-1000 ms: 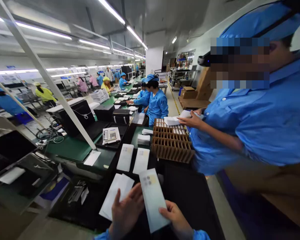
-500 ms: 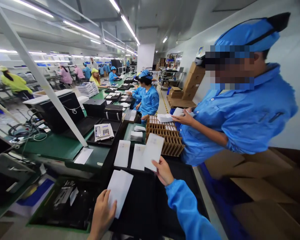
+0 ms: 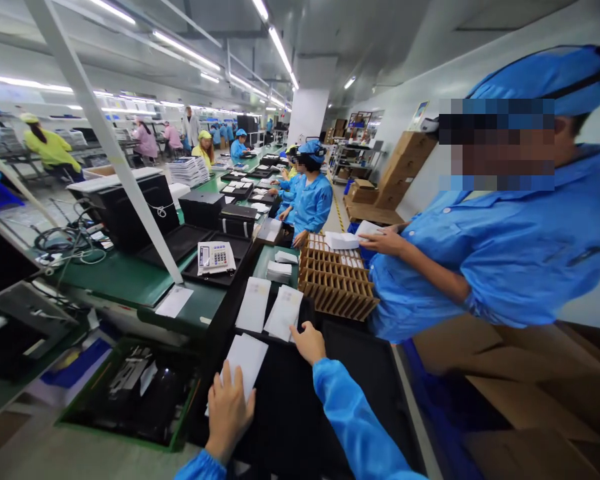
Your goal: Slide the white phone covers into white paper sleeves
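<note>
My left hand (image 3: 230, 408), fingers spread, covers smooth, white, oblong papery pieces (image 3: 249, 349) toward seven o'clock; my right hand (image 3: 311, 344), fingers parted, meets a flat, white, faintly printed rectangle (image 3: 284, 311) near six.

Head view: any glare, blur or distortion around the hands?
Head view: ceiling tubes blow out white, far from the work; head view: markings on the packet at the right hand are too soft to read, the black tray shows little detail; head view: the white post leans, perhaps wide-angle stretch.
</note>
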`<state>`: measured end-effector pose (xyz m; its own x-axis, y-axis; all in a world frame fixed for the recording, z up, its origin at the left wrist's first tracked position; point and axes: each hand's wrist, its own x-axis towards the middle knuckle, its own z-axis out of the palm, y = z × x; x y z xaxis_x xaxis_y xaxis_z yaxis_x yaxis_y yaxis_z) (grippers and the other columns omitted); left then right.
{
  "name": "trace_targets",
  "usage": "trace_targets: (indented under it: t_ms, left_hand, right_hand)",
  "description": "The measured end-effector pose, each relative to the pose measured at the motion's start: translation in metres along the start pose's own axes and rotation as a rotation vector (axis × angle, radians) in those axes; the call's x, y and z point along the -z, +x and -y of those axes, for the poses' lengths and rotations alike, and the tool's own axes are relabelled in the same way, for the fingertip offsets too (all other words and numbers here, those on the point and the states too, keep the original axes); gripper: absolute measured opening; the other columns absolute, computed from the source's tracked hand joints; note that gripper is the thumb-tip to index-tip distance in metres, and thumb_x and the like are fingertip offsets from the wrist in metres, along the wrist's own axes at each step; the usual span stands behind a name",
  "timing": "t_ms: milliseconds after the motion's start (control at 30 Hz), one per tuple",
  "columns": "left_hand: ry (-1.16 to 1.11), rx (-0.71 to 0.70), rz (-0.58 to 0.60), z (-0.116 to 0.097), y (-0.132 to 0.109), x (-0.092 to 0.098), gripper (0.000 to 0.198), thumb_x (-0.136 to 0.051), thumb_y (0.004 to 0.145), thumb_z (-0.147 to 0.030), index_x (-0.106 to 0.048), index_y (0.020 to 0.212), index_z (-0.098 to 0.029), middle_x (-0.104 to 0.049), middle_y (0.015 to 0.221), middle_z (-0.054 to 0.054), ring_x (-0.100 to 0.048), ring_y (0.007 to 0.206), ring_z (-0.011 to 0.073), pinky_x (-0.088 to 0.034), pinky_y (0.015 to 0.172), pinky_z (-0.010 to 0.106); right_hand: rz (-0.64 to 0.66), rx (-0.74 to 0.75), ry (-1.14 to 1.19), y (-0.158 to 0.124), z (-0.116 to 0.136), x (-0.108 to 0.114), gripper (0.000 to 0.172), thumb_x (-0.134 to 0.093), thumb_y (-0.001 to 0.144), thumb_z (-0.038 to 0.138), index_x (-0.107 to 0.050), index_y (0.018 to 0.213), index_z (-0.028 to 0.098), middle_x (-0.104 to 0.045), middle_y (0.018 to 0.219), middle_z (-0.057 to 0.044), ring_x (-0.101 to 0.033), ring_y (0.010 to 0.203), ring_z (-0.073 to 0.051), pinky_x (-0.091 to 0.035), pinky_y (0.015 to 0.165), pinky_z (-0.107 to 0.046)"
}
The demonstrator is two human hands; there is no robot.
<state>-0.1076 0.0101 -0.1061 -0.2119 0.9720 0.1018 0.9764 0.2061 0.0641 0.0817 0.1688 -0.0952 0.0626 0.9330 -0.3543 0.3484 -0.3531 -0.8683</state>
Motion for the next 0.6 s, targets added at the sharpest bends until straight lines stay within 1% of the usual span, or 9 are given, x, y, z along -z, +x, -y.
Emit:
trace_targets:
  t_ms: [67, 100, 167, 233, 300, 367, 433, 500, 600]
  left_hand:
    - [-0.004, 0.054, 0.051, 0.002, 0.002, 0.004, 0.046, -0.042, 0.091, -0.034, -0.056, 0.128, -0.01, -0.046, 0.14, 0.024, -0.057, 0.106, 0.0335, -0.048, 0.082, 0.043]
    - [-0.008, 0.077, 0.075, 0.003, 0.003, 0.005, 0.048, -0.042, 0.091, -0.035, -0.054, 0.129, -0.009, -0.046, 0.138, 0.025, -0.059, 0.102, 0.0322, -0.049, 0.078, 0.041]
    - [-0.01, 0.105, 0.112, 0.004, 0.003, 0.006, 0.054, -0.045, 0.089, -0.04, -0.051, 0.132, -0.008, -0.046, 0.136, 0.024, -0.059, 0.1, 0.0321, -0.049, 0.074, 0.039]
    - [0.0, 0.11, 0.131, 0.003, 0.003, 0.004, 0.064, -0.054, 0.084, -0.043, -0.046, 0.138, -0.009, -0.046, 0.135, 0.024, -0.057, 0.104, 0.0339, -0.049, 0.074, 0.038]
    - [0.022, 0.09, 0.13, 0.001, 0.002, 0.002, 0.071, -0.061, 0.079, -0.04, -0.042, 0.141, -0.012, -0.045, 0.134, 0.024, -0.054, 0.106, 0.0349, -0.047, 0.076, 0.039]
    - [0.04, 0.062, 0.12, 0.0, 0.002, -0.001, 0.073, -0.061, 0.077, -0.035, -0.041, 0.143, -0.013, -0.046, 0.132, 0.023, -0.053, 0.105, 0.0346, -0.045, 0.078, 0.04]
    - [0.042, 0.045, 0.114, -0.001, 0.004, -0.002, 0.07, -0.059, 0.077, -0.032, -0.042, 0.142, -0.013, -0.047, 0.129, 0.023, -0.052, 0.101, 0.0337, -0.044, 0.078, 0.04]
    - [0.033, 0.042, 0.119, -0.001, 0.005, -0.001, 0.069, -0.057, 0.077, -0.032, -0.043, 0.142, -0.013, -0.049, 0.125, 0.021, -0.052, 0.098, 0.0329, -0.044, 0.077, 0.04]
    - [0.01, 0.051, 0.131, 0.002, 0.009, 0.001, 0.066, -0.053, 0.079, -0.034, -0.044, 0.141, -0.014, -0.051, 0.121, 0.019, -0.052, 0.096, 0.0322, -0.044, 0.074, 0.039]
  right_hand:
    - [0.058, -0.022, 0.027, -0.022, -0.01, -0.01, 0.028, -0.066, 0.078, 0.044, -0.057, 0.084, 0.019, -0.065, 0.068, -0.002, -0.061, 0.054, -0.013, -0.045, 0.053, -0.024]
    - [0.107, -0.049, 0.051, -0.033, -0.015, -0.019, 0.028, -0.066, 0.077, 0.045, -0.057, 0.08, 0.019, -0.063, 0.064, -0.002, -0.058, 0.049, -0.012, -0.043, 0.05, -0.024]
    - [0.2, -0.116, 0.098, -0.053, -0.024, -0.042, 0.031, -0.069, 0.074, 0.044, -0.056, 0.076, 0.017, -0.06, 0.057, 0.0, -0.054, 0.042, -0.012, -0.042, 0.046, -0.025]
    - [0.237, -0.174, 0.163, -0.068, -0.029, -0.066, 0.031, -0.072, 0.072, 0.04, -0.055, 0.083, 0.016, -0.06, 0.059, 0.001, -0.056, 0.046, -0.012, -0.045, 0.049, -0.025]
    - [0.24, -0.216, 0.242, -0.078, -0.03, -0.082, 0.033, -0.068, 0.074, 0.036, -0.052, 0.095, 0.016, -0.062, 0.069, -0.001, -0.061, 0.056, -0.013, -0.048, 0.056, -0.025]
    - [0.263, -0.25, 0.321, -0.084, -0.029, -0.09, 0.032, -0.062, 0.078, 0.036, -0.05, 0.101, 0.018, -0.065, 0.078, -0.002, -0.063, 0.065, -0.013, -0.049, 0.063, -0.026]
    - [0.302, -0.277, 0.385, -0.086, -0.027, -0.092, 0.027, -0.056, 0.08, 0.037, -0.05, 0.1, 0.019, -0.066, 0.082, -0.004, -0.064, 0.068, -0.013, -0.049, 0.065, -0.027]
    - [0.336, -0.3, 0.434, -0.086, -0.024, -0.093, 0.023, -0.051, 0.082, 0.037, -0.051, 0.096, 0.019, -0.066, 0.081, -0.004, -0.065, 0.066, -0.014, -0.049, 0.065, -0.028]
    - [0.359, -0.315, 0.478, -0.084, -0.019, -0.097, 0.02, -0.049, 0.08, 0.035, -0.053, 0.091, 0.018, -0.065, 0.071, -0.004, -0.064, 0.061, -0.015, -0.049, 0.063, -0.03]
